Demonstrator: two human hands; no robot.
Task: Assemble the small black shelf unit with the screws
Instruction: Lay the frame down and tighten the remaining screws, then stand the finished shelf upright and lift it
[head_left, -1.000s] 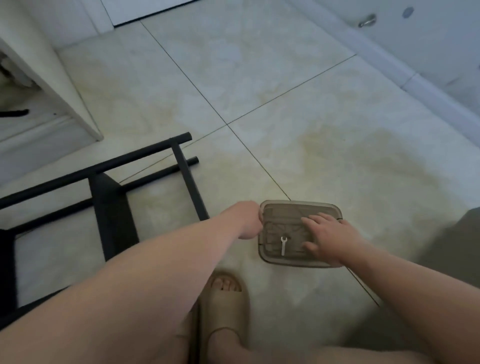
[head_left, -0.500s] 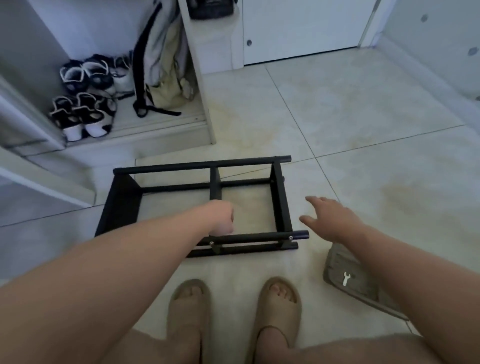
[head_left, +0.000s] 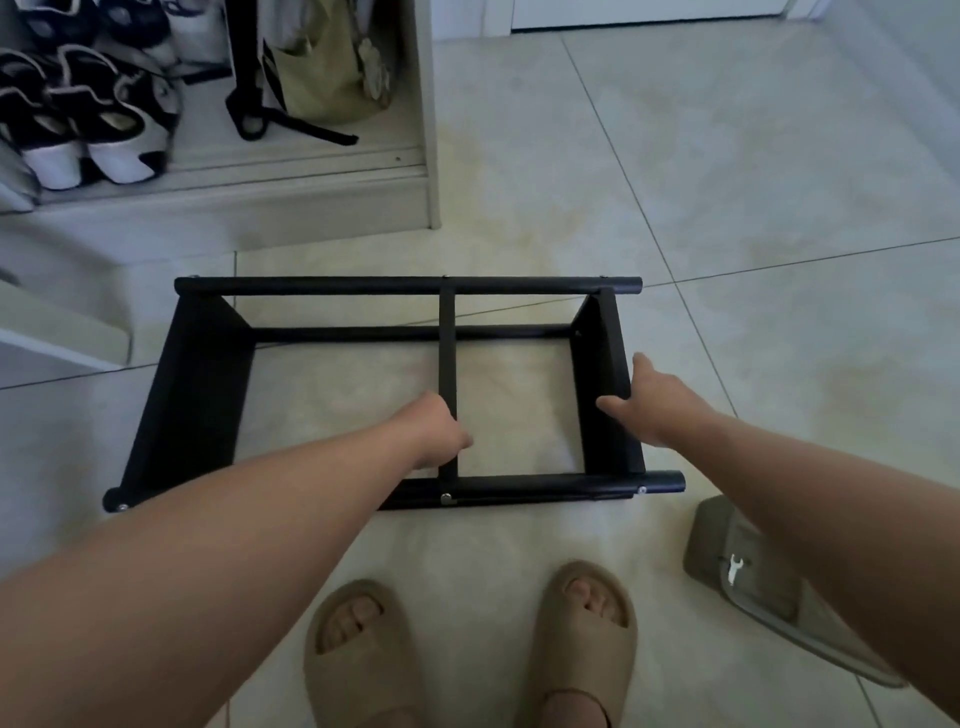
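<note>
Shelf unit (head_left: 405, 286) lies lengthwise left-right; left hand (head_left: 436, 434) fisted by its centre bar (head_left: 447, 343), contents unclear; right hand (head_left: 654, 402) spread.

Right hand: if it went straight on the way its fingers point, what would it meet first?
Most likely the black shelf's right end panel: the right hand, open with fingers spread, points forward and down at it. Depth is unclear, so it may already touch.

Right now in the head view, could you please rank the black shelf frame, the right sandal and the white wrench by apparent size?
1. black shelf frame
2. right sandal, which is nearer the camera and so looks enlarged
3. white wrench, clearly the smallest
</note>
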